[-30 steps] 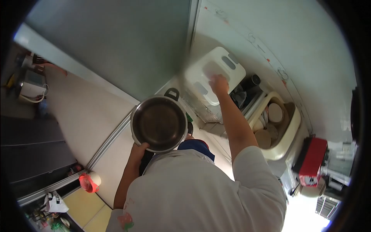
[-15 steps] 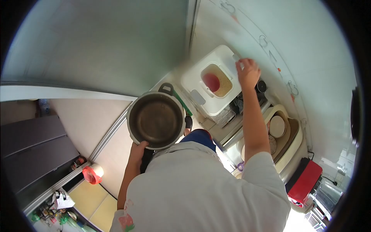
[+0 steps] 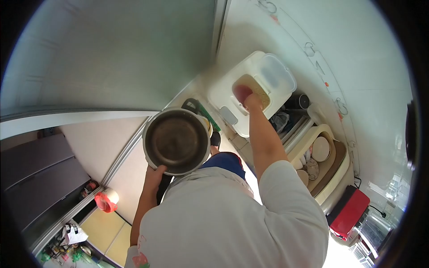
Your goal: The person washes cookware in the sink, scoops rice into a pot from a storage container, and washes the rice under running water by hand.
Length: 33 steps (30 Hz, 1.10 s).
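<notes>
My left hand (image 3: 156, 174) grips the black handle of a grey metal pot (image 3: 177, 142), its fingers closed and the thumb over the rim. The pot is held upright in front of my body, and its inside looks bare. Ahead to the right stands a white rice bin (image 3: 241, 128) with its clear lid (image 3: 276, 73) tipped back. Pale grains of rice (image 3: 257, 85) lie in the opening beside a red cup (image 3: 241, 92). My right hand (image 3: 254, 102) reaches into the opening with fingers closed at the cup's edge; the fingertips are partly hidden.
Right of the bin, a cream dish rack (image 3: 338, 172) holds plates and bowls. A red appliance (image 3: 349, 212) sits behind it. A frosted glass panel (image 3: 116, 58) rises on the left, and a red-and-white container (image 3: 106, 200) stands lower left.
My right hand has moved from the bin's far right edge down into its opening, onto the red cup. The clear lid now lies tipped back. The pot has shifted slightly left.
</notes>
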### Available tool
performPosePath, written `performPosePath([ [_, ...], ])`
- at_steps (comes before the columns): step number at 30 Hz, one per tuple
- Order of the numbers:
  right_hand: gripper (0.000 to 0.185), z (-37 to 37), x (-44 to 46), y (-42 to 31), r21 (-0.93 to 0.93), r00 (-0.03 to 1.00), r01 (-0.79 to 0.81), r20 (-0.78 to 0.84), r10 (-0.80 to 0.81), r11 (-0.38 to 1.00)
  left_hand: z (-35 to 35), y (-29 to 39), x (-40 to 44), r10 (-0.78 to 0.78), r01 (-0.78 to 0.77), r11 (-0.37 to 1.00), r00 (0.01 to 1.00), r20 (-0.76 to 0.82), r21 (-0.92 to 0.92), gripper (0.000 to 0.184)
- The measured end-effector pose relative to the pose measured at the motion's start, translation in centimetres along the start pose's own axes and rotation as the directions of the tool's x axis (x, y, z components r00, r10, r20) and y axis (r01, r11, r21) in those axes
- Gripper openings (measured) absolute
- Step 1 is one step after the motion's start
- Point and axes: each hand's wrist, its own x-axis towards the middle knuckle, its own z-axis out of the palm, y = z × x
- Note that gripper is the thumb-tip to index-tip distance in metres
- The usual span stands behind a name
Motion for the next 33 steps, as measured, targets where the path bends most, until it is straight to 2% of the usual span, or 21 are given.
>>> performPosePath([
  [1,0.030,0.3,0.6,0.2,0.011,1.000,-0.020,-0.009,0.020,1.000,-0.1,0.0,0.0,-0.005,0.005,1.000,1.000,-0.003,-0.008,0.061],
  [4,0.028,1.9,3.8,1.4,-0.033,0.960,0.268,-0.073,-0.270,0.963,-0.3,-0.5,-0.4,-0.036,0.035,0.999,0.999,-0.011,-0.033,0.062],
  [5,0.025,1.4,4.0,1.8,0.379,0.958,0.059,0.240,-0.160,0.923,-0.5,-0.8,-0.3,-0.050,0.050,0.998,0.999,-0.012,-0.040,0.062],
  [6,0.023,0.6,4.6,2.2,0.638,0.824,-0.269,0.541,-0.171,0.722,-0.6,-1.0,-0.1,-0.064,0.063,0.997,0.998,-0.012,-0.048,0.062],
  [7,0.022,-0.5,3.9,1.9,0.706,0.751,-0.452,0.631,-0.193,0.545,-0.6,-1.2,-0.1,-0.079,0.078,0.994,0.997,-0.007,-0.070,0.062],
  [8,0.022,-1.7,3.0,1.5,0.695,0.669,-0.629,0.713,-0.213,0.350,-0.6,-1.3,-0.1,-0.092,0.091,0.991,0.996,-0.002,-0.093,0.063],
  [10,0.021,-2.4,-0.3,-0.7,0.755,0.769,-0.619,0.638,-0.026,0.215,-0.5,-1.6,0.0,-0.112,0.111,0.987,0.994,-0.002,-0.119,0.063],
  [13,0.019,-1.6,0.8,-0.2,0.736,0.744,-0.668,0.659,-0.111,-0.110,-0.4,-1.8,0.2,-0.129,0.126,0.985,0.991,-0.023,-0.117,0.063],
  [16,0.018,0.0,2.4,1.1,0.616,0.729,-0.666,0.656,-0.194,-0.421,-0.1,-1.5,0.1,-0.119,0.115,0.988,0.992,-0.034,-0.101,0.063],
  [19,0.017,0.2,4.7,3.0,0.472,0.721,-0.640,0.642,-0.262,-0.606,0.2,-1.2,0.3,-0.063,0.059,0.994,0.997,-0.043,-0.093,0.060],
  [20,0.017,-0.9,3.9,2.5,0.521,0.771,-0.558,0.614,-0.171,-0.646,0.5,-1.3,0.5,-0.031,0.026,0.996,0.998,-0.060,-0.090,0.058],
  [22,0.016,-2.9,1.8,1.2,0.612,0.840,-0.380,0.542,0.018,-0.694,0.8,-1.2,0.5,-0.016,0.010,0.996,0.998,-0.069,-0.090,0.058],
  [25,0.017,-2.4,1.9,-0.1,0.710,0.811,-0.184,0.501,0.304,-0.679,1.1,-0.5,0.6,-0.053,0.049,0.994,0.998,-0.034,-0.095,0.062],
  [28,0.017,-1.4,2.3,-0.4,0.797,0.787,-0.050,0.403,0.467,-0.603,1.3,-0.1,0.6,-0.063,0.061,0.993,0.998,-0.012,-0.099,0.062],
  [31,0.024,-0.3,2.3,-0.2,0.939,0.813,-0.079,0.255,0.524,-0.335,1.6,0.1,0.5,-0.046,0.044,0.993,0.999,-0.010,-0.111,0.061],
  [33,0.034,-0.5,2.1,0.3,0.954,0.830,-0.168,0.272,0.487,-0.247,1.5,0.0,0.5,-0.020,0.020,0.992,1.000,-0.001,-0.124,0.061],
])
